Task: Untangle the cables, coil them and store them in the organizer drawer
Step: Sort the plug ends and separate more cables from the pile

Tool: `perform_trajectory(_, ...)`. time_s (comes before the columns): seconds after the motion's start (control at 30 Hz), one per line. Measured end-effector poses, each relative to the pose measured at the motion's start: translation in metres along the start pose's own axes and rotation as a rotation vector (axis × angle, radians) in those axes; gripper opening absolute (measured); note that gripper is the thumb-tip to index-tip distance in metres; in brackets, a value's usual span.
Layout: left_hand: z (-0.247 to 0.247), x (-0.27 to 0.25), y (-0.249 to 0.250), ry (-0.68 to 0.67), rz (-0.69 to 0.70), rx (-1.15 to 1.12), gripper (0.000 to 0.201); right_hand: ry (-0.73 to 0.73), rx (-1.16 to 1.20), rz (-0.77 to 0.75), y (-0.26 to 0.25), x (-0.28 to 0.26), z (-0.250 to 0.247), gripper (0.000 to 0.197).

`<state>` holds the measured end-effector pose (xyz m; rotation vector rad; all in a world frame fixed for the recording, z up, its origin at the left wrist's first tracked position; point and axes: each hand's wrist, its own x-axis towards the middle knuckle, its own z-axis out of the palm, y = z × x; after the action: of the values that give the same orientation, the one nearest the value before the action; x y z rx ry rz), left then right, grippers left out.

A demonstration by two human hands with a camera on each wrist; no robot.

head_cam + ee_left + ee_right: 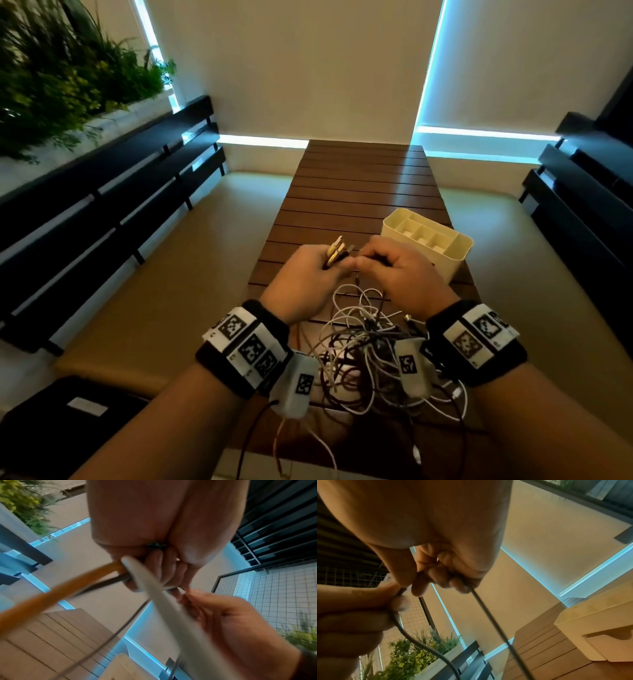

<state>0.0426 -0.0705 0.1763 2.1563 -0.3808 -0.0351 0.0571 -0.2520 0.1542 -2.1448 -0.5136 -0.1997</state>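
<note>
A tangle of white, brown and dark cables (370,346) lies on the slatted wooden table (359,185) between my wrists. My left hand (308,270) grips a bundle of cable ends (337,251), their plugs sticking up past the fingers. In the left wrist view an orange cable (68,588), a white cable (163,601) and a thin dark one run out of that fist. My right hand (394,267) is curled beside it and pinches a dark cable (488,612). The cream organizer drawer (428,240) with its compartments stands just right of my right hand.
Dark slatted benches (120,205) run along both sides of the table, the right bench (582,212) close to the organizer. Plants (61,68) fill the upper left. A dark bag or case (68,421) sits low at the left.
</note>
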Motion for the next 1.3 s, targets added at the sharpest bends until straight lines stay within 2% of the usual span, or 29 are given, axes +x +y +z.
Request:
perform_trajectory(0.1,-0.006,-0.003,0.006,0.096,0.061,-0.027,0.030,-0.045,0.074,0.080,0.010,-0.010,0.004,0.018)
perform_trajectory(0.2,-0.018,-0.004,0.020,0.198,0.042,-0.383,0.026,-0.135,0.196,0.267,0.035,-0.031,0.025,0.042)
perform_trajectory(0.27,-0.028,-0.006,0.022,0.195,-0.004,-0.503,0.026,-0.150,0.246,0.361,0.051,-0.038,0.033,0.050)
perform_trajectory(0.3,-0.030,-0.007,0.018,0.169,-0.033,-0.459,0.027,-0.125,0.261,0.395,0.056,-0.038,0.031,0.047)
perform_trajectory(0.37,-0.029,-0.010,0.003,0.084,-0.112,-0.194,0.028,-0.018,0.270,0.429,0.053,-0.032,0.020,0.034)
perform_trajectory(0.43,-0.022,-0.015,-0.013,0.002,-0.198,0.042,0.029,0.112,0.231,0.385,0.044,-0.021,0.002,0.029)
perform_trajectory(0.47,-0.018,-0.017,-0.018,0.021,-0.214,0.065,0.029,0.159,0.209,0.345,0.039,-0.016,-0.006,0.028)
perform_trajectory(0.53,-0.014,-0.020,-0.016,0.177,-0.188,-0.015,0.022,0.181,0.166,0.270,0.030,-0.009,-0.017,0.026)
perform_trajectory(0.6,-0.013,-0.020,-0.002,0.342,-0.104,-0.121,0.012,0.109,0.055,0.230,0.028,-0.006,-0.017,0.022)
perform_trajectory(0.63,-0.012,-0.018,0.005,0.368,-0.060,-0.147,0.010,0.061,-0.009,0.214,0.028,-0.006,-0.014,0.020)
perform_trajectory(0.67,-0.009,-0.017,0.012,0.356,-0.016,-0.143,0.013,0.028,-0.058,0.190,0.028,-0.006,-0.011,0.018)
perform_trajectory(0.73,-0.001,-0.010,0.018,0.249,0.025,-0.062,0.018,0.009,-0.087,0.129,0.023,-0.004,-0.006,0.014)
perform_trajectory(0.8,0.008,-0.002,0.015,0.115,0.026,0.042,0.010,0.012,-0.063,0.062,0.016,-0.001,-0.004,0.015)
perform_trajectory(0.87,0.014,0.003,0.008,0.000,-0.027,0.077,0.022,0.011,-0.055,0.018,0.013,0.001,-0.005,0.015)
perform_trajectory(0.97,0.017,0.003,0.005,-0.038,-0.038,0.085,0.028,-0.017,-0.033,0.052,0.015,-0.006,-0.005,0.014)
perform_trajectory(1.1,0.017,-0.001,0.016,0.098,0.039,0.013,0.034,-0.086,0.126,0.187,0.027,-0.028,0.019,0.027)
perform_trajectory(1.2,0.010,-0.002,0.028,0.201,0.078,-0.101,0.031,-0.114,0.133,0.245,0.039,-0.042,0.040,0.041)
perform_trajectory(1.3,0.001,-0.005,0.031,0.278,0.085,-0.243,0.030,-0.108,0.131,0.294,0.053,-0.040,0.043,0.037)
